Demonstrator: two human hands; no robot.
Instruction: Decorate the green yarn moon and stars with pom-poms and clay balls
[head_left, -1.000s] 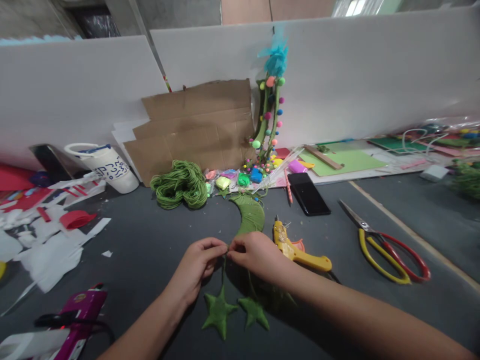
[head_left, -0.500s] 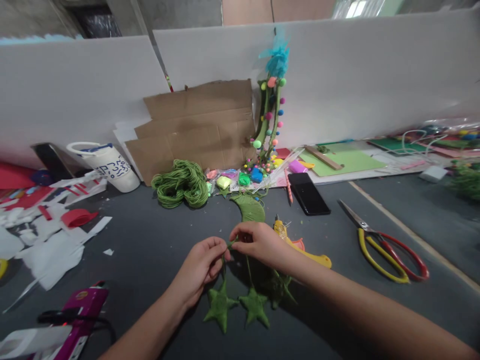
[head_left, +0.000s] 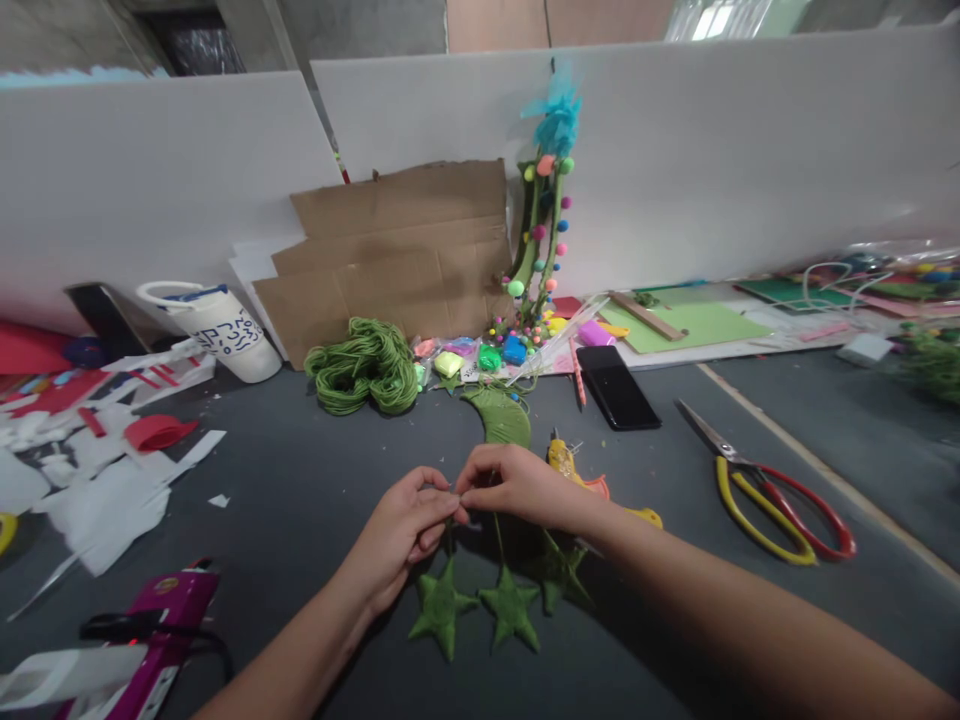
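Note:
My left hand (head_left: 412, 520) and my right hand (head_left: 517, 487) meet at the fingertips, both pinching green yarn that mostly hides between the fingers. Below my left hand a green star (head_left: 442, 608) lies at the end of a strand. Another green star (head_left: 510, 606) lies beside it, its strand running up under my right hand. A third green star (head_left: 559, 580) is partly in the shadow of my right forearm. Just beyond my hands lies a green yarn-wrapped crescent (head_left: 499, 415). A yellow-handled tool (head_left: 562, 460) is partly covered by my right arm.
Scissors (head_left: 765, 500) and a black phone (head_left: 619, 388) lie at the right. Green yarn (head_left: 362, 367) sits before cardboard (head_left: 397, 270). Paper scraps (head_left: 112, 500), a white cup (head_left: 232, 335) and a purple device (head_left: 169, 620) are at the left. A pompom decoration (head_left: 540, 220) hangs behind.
The fingertips of both hands have come closer together, and the bit of green yarn seen between them is now mostly hidden. The stars have hardly moved.

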